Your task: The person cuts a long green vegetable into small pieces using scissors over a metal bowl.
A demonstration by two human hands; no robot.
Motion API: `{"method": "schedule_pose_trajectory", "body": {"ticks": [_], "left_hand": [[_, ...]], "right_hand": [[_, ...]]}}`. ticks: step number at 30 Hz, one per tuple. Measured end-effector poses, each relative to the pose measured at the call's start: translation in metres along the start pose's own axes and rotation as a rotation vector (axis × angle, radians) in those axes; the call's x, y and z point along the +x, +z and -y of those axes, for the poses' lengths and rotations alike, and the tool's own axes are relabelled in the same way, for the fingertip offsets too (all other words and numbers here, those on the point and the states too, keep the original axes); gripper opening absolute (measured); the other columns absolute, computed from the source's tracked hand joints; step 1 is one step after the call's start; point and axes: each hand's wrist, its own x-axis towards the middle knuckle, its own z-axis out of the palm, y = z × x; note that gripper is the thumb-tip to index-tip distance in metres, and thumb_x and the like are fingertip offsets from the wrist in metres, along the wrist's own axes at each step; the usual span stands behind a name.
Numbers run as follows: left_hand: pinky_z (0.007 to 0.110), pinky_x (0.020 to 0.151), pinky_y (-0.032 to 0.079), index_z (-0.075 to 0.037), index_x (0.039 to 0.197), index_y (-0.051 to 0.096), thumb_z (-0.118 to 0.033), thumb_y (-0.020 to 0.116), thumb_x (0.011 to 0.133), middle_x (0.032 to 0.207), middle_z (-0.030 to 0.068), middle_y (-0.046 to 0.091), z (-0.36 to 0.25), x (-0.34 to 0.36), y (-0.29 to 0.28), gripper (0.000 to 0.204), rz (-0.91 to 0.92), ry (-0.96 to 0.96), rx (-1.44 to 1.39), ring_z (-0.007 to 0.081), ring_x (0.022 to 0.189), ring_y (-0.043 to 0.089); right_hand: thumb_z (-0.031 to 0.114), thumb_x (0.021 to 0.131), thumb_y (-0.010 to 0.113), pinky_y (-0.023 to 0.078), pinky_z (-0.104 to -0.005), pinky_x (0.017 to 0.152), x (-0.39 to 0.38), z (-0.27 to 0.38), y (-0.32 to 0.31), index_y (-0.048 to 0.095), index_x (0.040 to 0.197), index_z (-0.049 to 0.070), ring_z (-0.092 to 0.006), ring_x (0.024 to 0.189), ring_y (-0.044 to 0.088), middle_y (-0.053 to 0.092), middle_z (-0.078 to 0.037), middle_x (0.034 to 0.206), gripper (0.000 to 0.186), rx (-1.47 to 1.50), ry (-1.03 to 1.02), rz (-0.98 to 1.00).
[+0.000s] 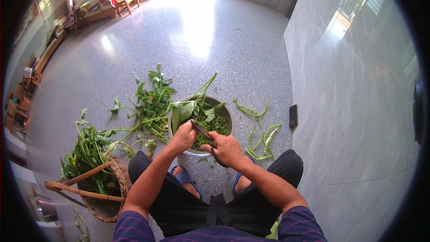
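Between my feet stands a round grey metal basin [232, 122] with finely cut greens [218, 124] inside. Over its left part my left hand [182, 137] is closed round a bunch of leafy greens [182, 110], whose broad leaves and long stems reach across the basin's far rim. My right hand [227, 149] grips a pair of dark scissors [202, 131] with black handles. The blades point up and left, close to my left fingers at the bunch. Whether they are apart or together is hard to make out.
Loose leafy stems [150, 103] are heaped left of the basin. A woven basket [117, 175] with a wooden handle holds more greens [85, 152] at my left knee. Bare green stems [255, 139] lie to the right. A black phone-like object [293, 115] rests by the grey wall [349, 121].
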Motion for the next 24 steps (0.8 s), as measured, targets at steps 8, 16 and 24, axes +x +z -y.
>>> {"method": "schedule_pose_trajectory", "body": {"ticks": [8,16,24], "left_hand": [[0.029,0.046,0.042,0.002,0.090,0.055,-0.008,0.050,0.095,0.063,0.0039,0.059,-0.001,-0.001,0.001,0.013,-0.161,0.062,0.063,0.0114,0.053,0.056],[0.023,0.047,0.039,-0.002,0.089,0.059,-0.014,0.048,0.098,0.062,-0.0006,0.052,0.004,0.002,-0.005,0.019,-0.208,0.091,0.070,0.0075,0.052,0.048],[0.024,0.047,0.033,-0.003,0.082,0.054,-0.014,0.044,0.100,0.061,-0.0036,0.045,0.014,0.005,0.001,0.022,-0.117,0.137,0.115,0.0062,0.052,0.040]], "right_hand": [[0.056,0.084,0.061,0.049,-0.0452,0.066,0.000,-0.002,0.003,0.060,0.101,0.010,-0.0365,0.077,0.066,0.066,-0.015,0.076,0.048,0.197,0.105,0.013],[0.056,0.086,0.058,0.049,-0.0446,0.070,0.004,0.009,-0.011,0.058,0.106,0.008,-0.0359,0.081,0.065,0.066,-0.016,0.082,0.052,0.235,0.252,0.083],[0.058,0.084,0.059,0.050,-0.0469,0.071,0.002,0.003,-0.002,0.056,0.104,0.004,-0.0375,0.080,0.064,0.065,-0.020,0.089,0.058,0.033,0.057,-0.014]]}}
